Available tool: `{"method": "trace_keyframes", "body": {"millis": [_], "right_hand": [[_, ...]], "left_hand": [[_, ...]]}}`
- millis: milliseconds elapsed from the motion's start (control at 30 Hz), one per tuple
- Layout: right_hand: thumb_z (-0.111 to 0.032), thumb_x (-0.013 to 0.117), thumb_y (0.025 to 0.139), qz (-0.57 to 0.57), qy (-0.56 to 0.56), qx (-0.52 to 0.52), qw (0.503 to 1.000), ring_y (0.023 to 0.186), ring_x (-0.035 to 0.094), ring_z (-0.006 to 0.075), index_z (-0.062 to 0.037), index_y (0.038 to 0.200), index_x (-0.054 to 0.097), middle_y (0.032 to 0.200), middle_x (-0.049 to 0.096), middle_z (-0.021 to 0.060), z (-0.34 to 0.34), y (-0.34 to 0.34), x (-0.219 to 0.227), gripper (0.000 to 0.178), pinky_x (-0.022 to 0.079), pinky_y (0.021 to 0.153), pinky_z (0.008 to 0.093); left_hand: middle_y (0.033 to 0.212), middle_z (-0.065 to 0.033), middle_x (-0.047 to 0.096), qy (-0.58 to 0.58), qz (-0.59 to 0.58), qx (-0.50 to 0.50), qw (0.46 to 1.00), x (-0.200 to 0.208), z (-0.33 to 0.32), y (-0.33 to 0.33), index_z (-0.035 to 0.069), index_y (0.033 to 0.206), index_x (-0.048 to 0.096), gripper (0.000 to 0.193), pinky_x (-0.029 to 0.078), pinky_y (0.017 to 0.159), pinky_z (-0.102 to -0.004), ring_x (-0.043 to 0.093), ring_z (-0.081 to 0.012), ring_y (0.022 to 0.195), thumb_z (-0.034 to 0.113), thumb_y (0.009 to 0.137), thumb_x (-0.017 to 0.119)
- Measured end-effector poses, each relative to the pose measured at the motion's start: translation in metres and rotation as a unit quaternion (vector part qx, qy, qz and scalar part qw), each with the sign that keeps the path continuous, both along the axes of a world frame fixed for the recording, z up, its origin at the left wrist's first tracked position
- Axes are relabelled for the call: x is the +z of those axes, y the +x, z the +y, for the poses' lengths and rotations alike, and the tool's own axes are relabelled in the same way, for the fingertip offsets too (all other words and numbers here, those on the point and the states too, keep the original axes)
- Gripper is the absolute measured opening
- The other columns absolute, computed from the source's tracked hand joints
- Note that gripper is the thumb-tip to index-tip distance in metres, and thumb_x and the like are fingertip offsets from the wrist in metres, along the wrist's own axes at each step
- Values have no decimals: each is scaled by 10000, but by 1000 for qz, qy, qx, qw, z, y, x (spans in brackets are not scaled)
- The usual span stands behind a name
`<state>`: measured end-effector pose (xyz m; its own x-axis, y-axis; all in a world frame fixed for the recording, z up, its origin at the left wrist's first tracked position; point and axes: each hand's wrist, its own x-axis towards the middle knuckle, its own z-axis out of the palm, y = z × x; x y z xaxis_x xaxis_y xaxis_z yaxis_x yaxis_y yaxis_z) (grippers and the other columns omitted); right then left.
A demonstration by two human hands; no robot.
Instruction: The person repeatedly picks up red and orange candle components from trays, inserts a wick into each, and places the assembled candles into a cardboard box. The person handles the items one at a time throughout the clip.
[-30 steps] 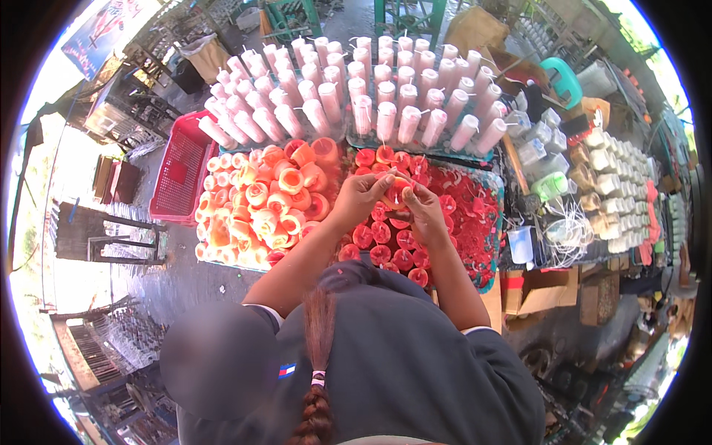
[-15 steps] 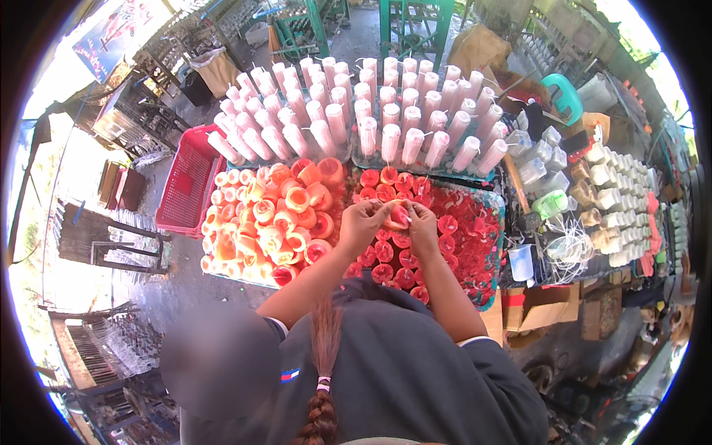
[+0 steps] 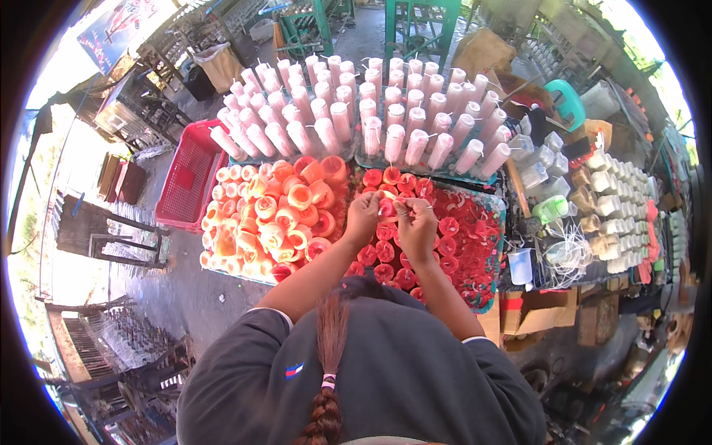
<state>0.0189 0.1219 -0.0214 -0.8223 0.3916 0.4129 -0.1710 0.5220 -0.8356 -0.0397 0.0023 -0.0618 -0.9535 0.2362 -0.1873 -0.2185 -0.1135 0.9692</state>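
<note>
Centrally, held red piece (image 3: 388, 208) above scrap-strewn tray (image 3: 499, 245), grey floor (image 3: 215, 305), green stands (image 3: 390, 33).

We see pale pink candles (image 3: 341, 122), orange cups (image 3: 300, 196) and red pieces (image 3: 384, 252). Our dark grey shirt (image 3: 415, 356) bears a blue, white and red patch (image 3: 294, 371); the gridded crate (image 3: 190, 169) is pinkish red.

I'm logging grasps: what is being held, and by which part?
A small red piece, pinched by its edges between the left hand and right hand.
</note>
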Motion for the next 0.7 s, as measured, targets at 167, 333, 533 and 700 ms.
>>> {"method": "trace_keyframes", "body": {"millis": [167,333,533,700], "right_hand": [[-177,635,853,6,-15,1,1000,718,575,282,11,838,589,822,585,144,-4,-5,-18,195,500,560,335],[-197,605,885,-65,-186,34,980,685,555,142,5,836,592,770,620,80,-2,-1,-33,209,448,601,256],[-186,572,916,-69,-353,87,929,690,496,41,-21,848,590,762,583,-21,7,-4,-40,180,418,607,206],[-183,528,939,-71,-409,154,897,690,515,39,-18,905,596,788,579,-31,6,-1,-34,181,434,617,189]], "left_hand": [[726,-54,613,178,-166,94,965,32,8,-7,25,834,587,285,502,570,-267,594,-133,632,265,951,487],[814,-94,614,214,-263,104,935,18,6,-8,23,901,556,336,530,642,-328,612,-194,691,346,946,474],[855,-105,617,346,-294,29,890,40,11,10,19,950,531,370,536,659,-351,623,-220,744,385,934,480],[908,-97,625,373,-317,-99,866,34,-2,8,21,991,540,395,531,710,-339,626,-211,780,406,930,479]]}}
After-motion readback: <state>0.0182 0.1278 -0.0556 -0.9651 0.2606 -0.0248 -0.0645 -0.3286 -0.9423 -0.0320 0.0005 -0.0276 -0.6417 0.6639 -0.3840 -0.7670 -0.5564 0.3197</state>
